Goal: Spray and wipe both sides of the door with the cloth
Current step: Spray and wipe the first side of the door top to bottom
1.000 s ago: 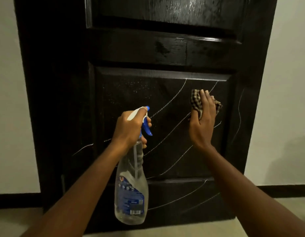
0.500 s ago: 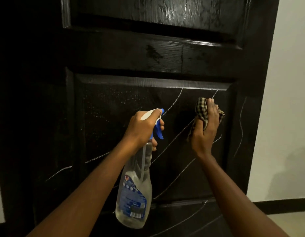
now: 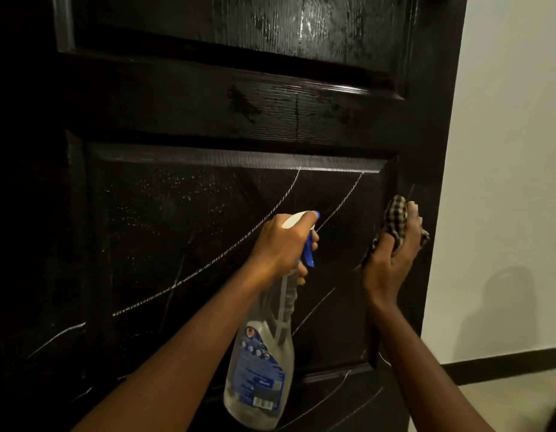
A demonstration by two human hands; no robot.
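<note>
Right hand point(image 3: 392, 257) clamped on cloth point(image 3: 395, 218) at door point(image 3: 208, 120) right edge; left hand point(image 3: 284, 244) gripping spray bottle point(image 3: 259, 369). Risk: unwiped droplets drying into streaks.

We are finding the lower panel of the door point(image 3: 183, 232) lying open to our upper left, with nothing standing before it. The spray bottle point(image 3: 261, 369) is hanging in front of the panel's lower middle, blocking that part. Our right hand point(image 3: 392, 257) and the cloth point(image 3: 395, 219) are crowding the door's right edge, where the wall point(image 3: 504, 151) is closing in just beside it.
</note>
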